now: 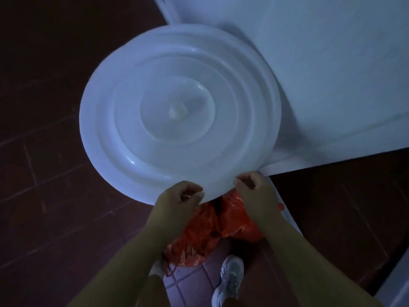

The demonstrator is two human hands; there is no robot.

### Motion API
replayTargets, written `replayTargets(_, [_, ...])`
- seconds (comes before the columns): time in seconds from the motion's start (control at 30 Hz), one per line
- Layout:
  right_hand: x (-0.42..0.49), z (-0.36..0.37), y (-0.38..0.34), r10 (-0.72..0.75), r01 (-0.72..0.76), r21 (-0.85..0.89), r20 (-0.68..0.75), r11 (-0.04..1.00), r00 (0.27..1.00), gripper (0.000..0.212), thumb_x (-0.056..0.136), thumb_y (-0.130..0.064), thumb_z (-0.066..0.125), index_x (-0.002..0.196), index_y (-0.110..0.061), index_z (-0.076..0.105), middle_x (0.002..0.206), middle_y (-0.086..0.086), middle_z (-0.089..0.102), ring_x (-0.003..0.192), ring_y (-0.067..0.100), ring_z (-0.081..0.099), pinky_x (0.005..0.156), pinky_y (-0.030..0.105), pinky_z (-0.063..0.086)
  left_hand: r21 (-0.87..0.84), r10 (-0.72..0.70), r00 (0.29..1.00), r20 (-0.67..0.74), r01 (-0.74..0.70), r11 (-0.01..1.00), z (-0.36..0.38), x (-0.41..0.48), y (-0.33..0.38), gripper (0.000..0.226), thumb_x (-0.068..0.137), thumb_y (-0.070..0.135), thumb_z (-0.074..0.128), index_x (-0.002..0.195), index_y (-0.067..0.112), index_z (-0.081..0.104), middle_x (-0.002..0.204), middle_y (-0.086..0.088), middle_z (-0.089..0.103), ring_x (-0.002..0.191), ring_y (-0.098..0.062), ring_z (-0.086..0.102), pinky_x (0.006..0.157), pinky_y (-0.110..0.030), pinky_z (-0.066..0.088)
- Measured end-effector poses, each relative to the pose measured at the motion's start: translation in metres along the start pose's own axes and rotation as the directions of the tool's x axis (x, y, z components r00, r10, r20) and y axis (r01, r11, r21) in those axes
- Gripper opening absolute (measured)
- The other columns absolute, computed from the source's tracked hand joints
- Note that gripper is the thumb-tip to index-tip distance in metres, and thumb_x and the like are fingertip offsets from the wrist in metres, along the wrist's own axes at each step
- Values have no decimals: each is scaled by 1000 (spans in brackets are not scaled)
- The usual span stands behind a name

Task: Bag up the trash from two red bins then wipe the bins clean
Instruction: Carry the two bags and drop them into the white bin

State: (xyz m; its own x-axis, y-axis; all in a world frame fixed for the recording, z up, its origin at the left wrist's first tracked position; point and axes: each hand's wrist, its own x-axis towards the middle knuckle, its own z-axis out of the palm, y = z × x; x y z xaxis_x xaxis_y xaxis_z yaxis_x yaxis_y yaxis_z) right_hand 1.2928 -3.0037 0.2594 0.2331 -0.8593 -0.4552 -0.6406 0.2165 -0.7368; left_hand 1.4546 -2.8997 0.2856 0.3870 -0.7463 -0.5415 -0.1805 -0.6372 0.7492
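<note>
step: bagging. I read this as closing up the bag (208,235), not wiping yet.
left hand (180,197): lower centre, clenched, thumb and fingers pinching something thin, which I take to be the bag's top edge or a handle.
right hand (254,190): just right of it, also clenched, knuckles up. I judge it is grasping the bag's top too, though the grip itself is hidden.
bag: red plastic, crumpled, hanging under and between both hands in the lower centre, with a bit of red showing past the right wrist. Contents can't be seen.
bins: no red bins in view, so I can't tell where they are or whether they're emptied.
lid (177,111): big white round ribbed disc filling mid frame. Both hands overlap its lower rim, and I can't tell if they touch it.
wall (332,63): white panel, upper right, behind the lid.
floor (44,151): dark red tile, left and lower right.
shoe (230,278): white, bottom centre, below the bag.
next: my guess is knotting the top. That calls for both pinches to stay tight and the bag's weight to hang free so the thin plastic doesn't tear, then finding the bins for the wipe.
light: dim and blue, fine detail weak.
</note>
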Motion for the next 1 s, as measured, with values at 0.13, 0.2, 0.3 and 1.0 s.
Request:
replayTargets(0.13, [21,17,-43,-4,8,37,-105,999,994,11,89,-18,63,81,-25,62,79,-12,63,77,2,58,63,8,40,96,113,993,46,-117,988,-50,46,30,10,86,29,65,81,36,61,79,13,66,77,-3,62,67,-16,46])
replayTargets(0.2, [33,25,-59,21,-16,35,-148,999,989,6,89,-19,63,85,-23,63,81,-12,62,77,-1,56,62,6,38,180,155,985,70,-165,970,-69,72,43,5,88,31,62,85,34,59,81,17,62,75,3,58,62,-8,41])
replayTargets(0.3, [52,38,-73,64,-62,17,-213,998,975,2,89,-20,62,90,-22,62,79,-17,58,73,-4,53,60,1,36,317,233,967,102,-254,914,-89,114,56,14,90,30,60,103,26,60,93,12,59,81,-2,57,69,-14,40])
replayTargets(1.0, [76,38,-73,292,-406,-252,-391,878,873,65,89,-31,64,144,-16,32,146,12,26,133,30,24,105,42,34,744,274,910,311,-413,525,-98,205,46,43,93,17,53,135,18,43,133,-7,47,118,-33,41,93,-42,39])
